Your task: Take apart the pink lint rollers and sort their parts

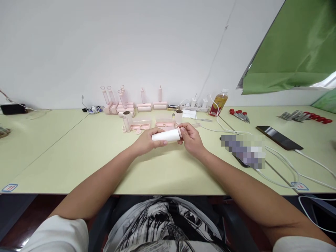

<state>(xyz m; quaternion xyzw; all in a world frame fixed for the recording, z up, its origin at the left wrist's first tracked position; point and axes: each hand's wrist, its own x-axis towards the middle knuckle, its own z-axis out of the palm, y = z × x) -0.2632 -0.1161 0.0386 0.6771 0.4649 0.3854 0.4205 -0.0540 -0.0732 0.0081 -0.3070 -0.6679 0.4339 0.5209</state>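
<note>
A white lint-roller refill roll (166,135) lies almost level above the table, its right end slightly higher. My left hand (147,142) is wrapped round its left part, thumb along the near side. At the right end, the fingers of my right hand (193,140) pinch a pale pink end cap (179,132). Just beyond, two open pink roller covers (140,126) lie on the table, with two upright rolls with brown cardboard cores (126,118) beside them. Several pink lint rollers (144,107) with clear handles stand behind, by the wall.
A drink bottle (219,102) and a white power strip (198,108) stand near the wall. To the right are a black phone (279,137), a partly blurred-out phone (243,151), white cables (285,161) and red-handled tools (239,114). A black box (13,109) sits far left.
</note>
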